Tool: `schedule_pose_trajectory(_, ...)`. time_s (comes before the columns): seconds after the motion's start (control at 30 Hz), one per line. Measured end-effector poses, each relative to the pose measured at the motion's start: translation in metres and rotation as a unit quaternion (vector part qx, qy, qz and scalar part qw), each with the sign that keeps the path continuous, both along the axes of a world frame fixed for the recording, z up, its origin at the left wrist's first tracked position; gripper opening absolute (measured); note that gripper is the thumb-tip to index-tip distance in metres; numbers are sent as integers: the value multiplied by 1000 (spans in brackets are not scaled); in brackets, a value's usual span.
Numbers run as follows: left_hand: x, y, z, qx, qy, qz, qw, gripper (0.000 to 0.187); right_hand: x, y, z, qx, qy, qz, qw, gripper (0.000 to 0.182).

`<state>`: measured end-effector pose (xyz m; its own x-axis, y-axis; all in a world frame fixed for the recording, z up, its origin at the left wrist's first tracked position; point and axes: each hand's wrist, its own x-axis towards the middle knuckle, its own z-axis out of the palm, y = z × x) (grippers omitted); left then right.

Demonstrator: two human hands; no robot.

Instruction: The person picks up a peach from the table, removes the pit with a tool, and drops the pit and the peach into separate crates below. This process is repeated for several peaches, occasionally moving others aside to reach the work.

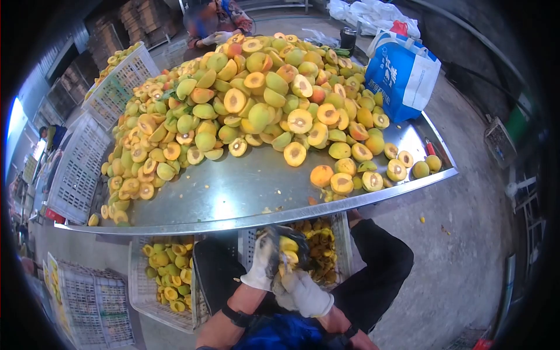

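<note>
My left hand (260,261), in a white glove, is raised below the table's front edge, its fingers smeared by motion. Beside it, my white-gloved right hand (303,293) is closed, its fingertips against a yellow peach half (289,256). Another yellow piece (288,244) shows just above, with a dark, shiny thing around it that I cannot make out. Below my hands and between my knees sits a crate (343,248) holding peach pieces. A large heap of halved peaches (256,99) covers the back of the metal table (216,195).
A blue and white bag (402,76) stands at the table's right end, near a red-handled tool (430,147). Crates flank the table's left side (81,166). Another crate (139,291) with peach halves is at lower left. Across the table, a person's gloved hands (216,38) are at the heap.
</note>
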<state>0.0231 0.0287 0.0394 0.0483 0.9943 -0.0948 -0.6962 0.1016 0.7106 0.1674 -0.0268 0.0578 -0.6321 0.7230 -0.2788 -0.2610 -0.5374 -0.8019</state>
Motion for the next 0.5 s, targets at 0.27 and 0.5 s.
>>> schedule_pose_trajectory(0.27,-97,-32,56,9,654,274,705,40,20,13,-25,106,-318,116,935,44)
schedule_pose_trajectory(0.5,-83,20,116,122,808,132,561,43,22,23,-40,122,-415,97,896,53)
